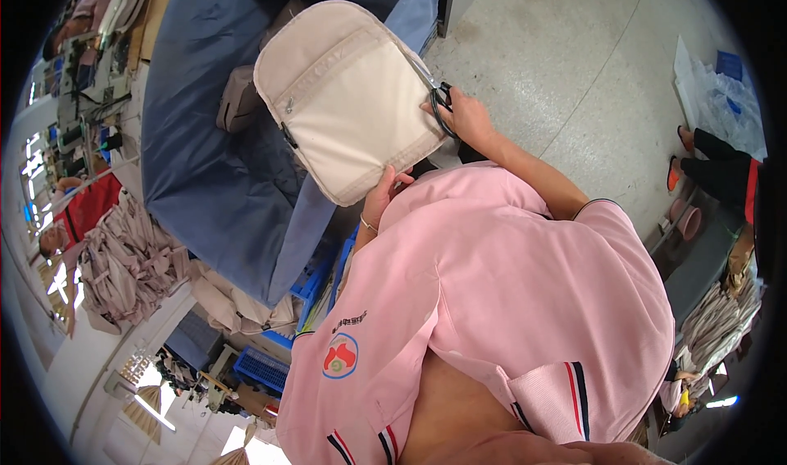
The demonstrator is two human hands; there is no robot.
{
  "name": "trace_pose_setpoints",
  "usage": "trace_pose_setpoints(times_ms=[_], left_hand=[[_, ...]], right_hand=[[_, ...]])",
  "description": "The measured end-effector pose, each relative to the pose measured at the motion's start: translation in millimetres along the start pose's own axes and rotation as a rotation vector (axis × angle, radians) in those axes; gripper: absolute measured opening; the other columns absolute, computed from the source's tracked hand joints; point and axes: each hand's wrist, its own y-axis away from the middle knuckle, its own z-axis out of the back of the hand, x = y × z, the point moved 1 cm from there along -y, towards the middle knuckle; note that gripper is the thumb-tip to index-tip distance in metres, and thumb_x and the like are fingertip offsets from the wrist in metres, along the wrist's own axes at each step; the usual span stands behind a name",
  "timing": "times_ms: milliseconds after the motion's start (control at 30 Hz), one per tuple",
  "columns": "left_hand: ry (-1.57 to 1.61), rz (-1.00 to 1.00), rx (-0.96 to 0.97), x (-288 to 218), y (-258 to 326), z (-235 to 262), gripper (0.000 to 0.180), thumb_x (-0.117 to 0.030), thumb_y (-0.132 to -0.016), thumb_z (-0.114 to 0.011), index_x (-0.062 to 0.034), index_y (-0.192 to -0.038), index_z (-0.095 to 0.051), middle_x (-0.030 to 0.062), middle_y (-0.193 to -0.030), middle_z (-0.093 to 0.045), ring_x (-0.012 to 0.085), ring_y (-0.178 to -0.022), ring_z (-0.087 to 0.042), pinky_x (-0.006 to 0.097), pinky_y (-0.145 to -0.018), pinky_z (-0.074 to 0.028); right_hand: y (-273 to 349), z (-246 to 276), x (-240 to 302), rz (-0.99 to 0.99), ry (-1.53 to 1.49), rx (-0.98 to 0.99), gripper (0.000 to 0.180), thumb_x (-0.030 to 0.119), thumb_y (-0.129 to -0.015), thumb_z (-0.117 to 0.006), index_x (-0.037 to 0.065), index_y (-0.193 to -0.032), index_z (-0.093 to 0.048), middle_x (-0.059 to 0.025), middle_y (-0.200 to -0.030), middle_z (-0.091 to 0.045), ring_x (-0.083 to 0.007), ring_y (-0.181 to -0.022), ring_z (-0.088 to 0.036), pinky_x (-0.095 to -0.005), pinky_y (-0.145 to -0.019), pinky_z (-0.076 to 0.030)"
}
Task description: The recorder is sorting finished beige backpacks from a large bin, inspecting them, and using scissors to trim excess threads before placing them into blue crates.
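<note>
A beige fabric bag panel (369, 96) with rounded corners and a zipper across its upper part is held up in front of me. My left hand (381, 193) grips its lower edge, with the fingers partly behind the cloth. In my right hand (465, 114) is a pair of scissors (439, 100) with black handles. Its blades lie along the panel's right edge, and I cannot tell whether they are parted. Behind the panel, a large blue cloth-lined bin (197, 137) holds another small beige bag piece (238, 100).
Blue plastic crates (307, 289) stand beside the bin. Piles of beige cloth pieces (123, 260) lie at the left, near a person in red (86, 211). At the right, another person's dark-trousered legs (713, 174) show near clear plastic sheeting (721, 96) on the grey floor (549, 47).
</note>
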Motion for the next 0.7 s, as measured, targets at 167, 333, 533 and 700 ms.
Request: trace_pose_setpoints(times_ms=[167,333,533,700], left_hand=[[-0.03,0.016,0.037,-3,3,-5,0.045,-0.043,-0.096,-0.055,-0.0014,-0.085,-0.068,0.0031,-0.109,-0.062,0.0156,-0.097,-0.056,0.031,-0.086,-0.048],[-0.04,0.031,0.081,-3,0,1,0.045,-0.043,-0.098,-0.051,-0.0038,-0.084,-0.067,0.0044,-0.116,-0.061,0.0156,-0.109,-0.052,0.033,-0.098,-0.041],[-0.026,0.036,0.067,-1,0,1,0.045,-0.043,-0.098,-0.051,-0.0035,-0.085,-0.068,0.0056,-0.118,-0.061,0.0162,-0.112,-0.051,0.033,-0.099,-0.04],[-0.043,0.047,0.058,-2,0,-3,0.046,-0.045,-0.096,-0.054,-0.0024,-0.089,-0.068,0.0031,-0.113,-0.062,0.0148,-0.1,-0.056,0.032,-0.091,-0.047]], right_hand=[[-11,6,9,0.003,0.06,0.006,0.073,0.066,-0.085,-0.054,-0.007,-0.089,-0.054,-0.0264,-0.07,-0.065,-0.0423,-0.069,-0.067,-0.0482,-0.061,-0.053],[-11,7,13,-0.019,0.043,0.038,0.073,0.066,-0.085,-0.054,-0.007,-0.088,-0.055,-0.0268,-0.071,-0.065,-0.043,-0.07,-0.066,-0.0495,-0.062,-0.053],[-11,-2,8,-0.023,0.011,0.016,0.068,0.064,-0.086,-0.055,-0.004,-0.085,-0.055,-0.0234,-0.067,-0.064,-0.0416,-0.067,-0.066,-0.0481,-0.062,-0.052],[-18,-5,9,-0.016,0.079,-0.001,0.07,0.065,-0.086,-0.053,-0.005,-0.087,-0.054,-0.0247,-0.071,-0.065,-0.0416,-0.068,-0.066,-0.0484,-0.06,-0.052]])
